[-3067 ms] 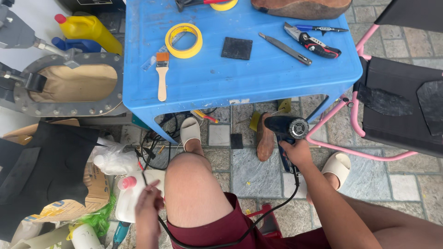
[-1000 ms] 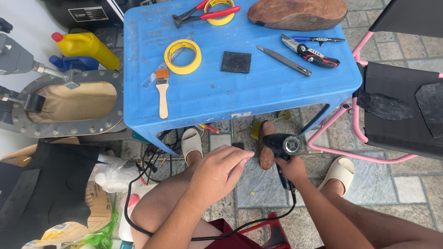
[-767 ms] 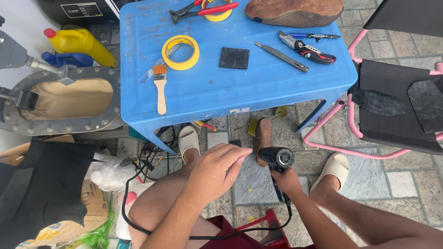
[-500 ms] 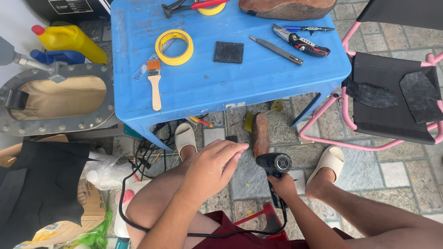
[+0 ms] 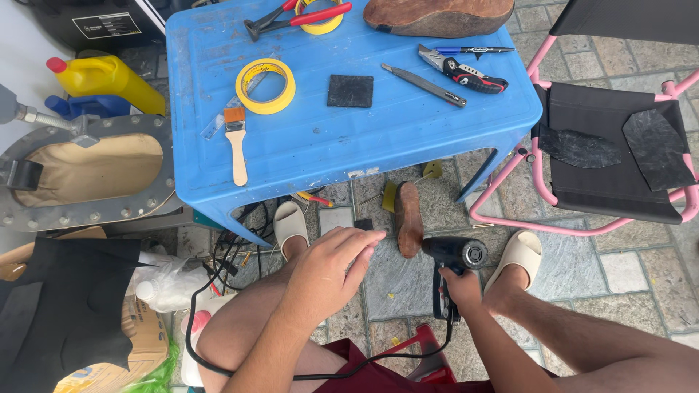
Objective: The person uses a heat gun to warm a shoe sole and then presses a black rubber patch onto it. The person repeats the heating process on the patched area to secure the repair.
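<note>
Since 3.1 s ago: the left hand has come up from beside the thigh and now sits over the left knee. The right hand has carried the black heat gun lower and nearer the body; over the last 0.5 s little has changed.

Head view, only 1 view.
- Right hand: fingers clamped round the heat gun's grip, nozzle end just above the knuckles, facing up at the camera. Black cord trails from below the hand, across the lap and past the left knee.
- Left hand: open, fingers together and stretched flat, palm down, holding nothing. Whether it rests on the knee or hovers just over it, cannot tell.
- Brown shoe sole lies on the paving between the 2 hands, just beyond the fingertips of the left, just left of the gun's head.
- 2 cream sandals: one just beyond the left hand, one just right of the right hand.
- Blue plastic table farther out from both hands. On it: yellow tape roll, small brush, black square patch, utility knife, brown leather piece.
- Pink-framed black chair well out to the right of the right hand, dark cut pieces on its seat.
</note>
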